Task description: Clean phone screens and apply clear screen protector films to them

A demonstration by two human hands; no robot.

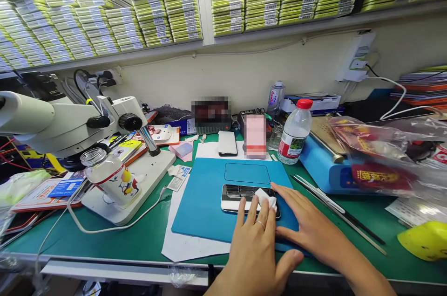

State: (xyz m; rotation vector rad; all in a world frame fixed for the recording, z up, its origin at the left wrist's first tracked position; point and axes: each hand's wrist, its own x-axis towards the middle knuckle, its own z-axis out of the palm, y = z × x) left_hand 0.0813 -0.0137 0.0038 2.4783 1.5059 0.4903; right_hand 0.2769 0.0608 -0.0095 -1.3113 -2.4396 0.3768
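The phone (244,197) lies flat, glossy, on a blue mat (206,212). The left hand (256,244), grip wide, presses a white wipe (266,199) onto it. The right hand (307,226) rests flat just beside, fingers spread.

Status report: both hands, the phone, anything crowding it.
Left hand fingers on white wipe, pressing it on phone. Right hand flat on blue mat beside phone. Water bottle behind, apart.

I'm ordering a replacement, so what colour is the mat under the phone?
The mat is blue, lying on the green bench top; the head view shows it.
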